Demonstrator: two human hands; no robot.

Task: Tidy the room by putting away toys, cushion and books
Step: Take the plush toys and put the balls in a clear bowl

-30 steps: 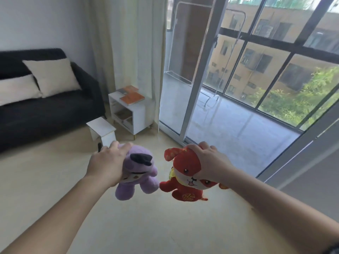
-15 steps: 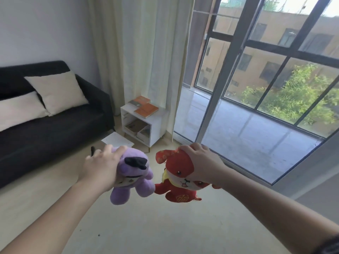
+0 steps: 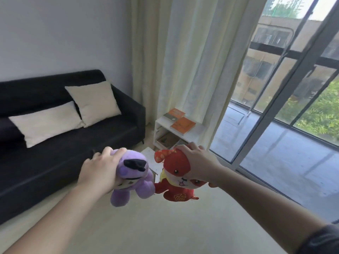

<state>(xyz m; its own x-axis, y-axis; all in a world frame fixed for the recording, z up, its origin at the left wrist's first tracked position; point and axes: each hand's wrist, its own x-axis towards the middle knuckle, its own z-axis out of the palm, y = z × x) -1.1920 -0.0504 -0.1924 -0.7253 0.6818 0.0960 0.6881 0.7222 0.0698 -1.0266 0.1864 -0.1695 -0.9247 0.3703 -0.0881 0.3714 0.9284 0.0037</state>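
My left hand [image 3: 100,171] grips a purple plush toy [image 3: 134,182] by its head, held out in mid-air over the floor. Beside it, my right hand [image 3: 197,163] grips a red plush toy [image 3: 174,186] by the top of its head. The two toys hang side by side and nearly touch. Two cream cushions [image 3: 93,102] [image 3: 45,122] lie on the black sofa [image 3: 60,162] at the left. Two orange books [image 3: 183,125] [image 3: 174,113] lie on top of a white side table [image 3: 197,133] ahead by the curtain.
A small white stool [image 3: 153,162] stands on the floor behind the toys, mostly hidden by them. Cream curtains [image 3: 183,57] hang behind the side table. Glass sliding doors [image 3: 286,99] to a balcony fill the right. Pale floor [image 3: 165,226] stretches below my arms.
The view has swung left and risen, so the sofa and side table sit more central and closer. Both hands keep hold of their toys, held out in front as before.
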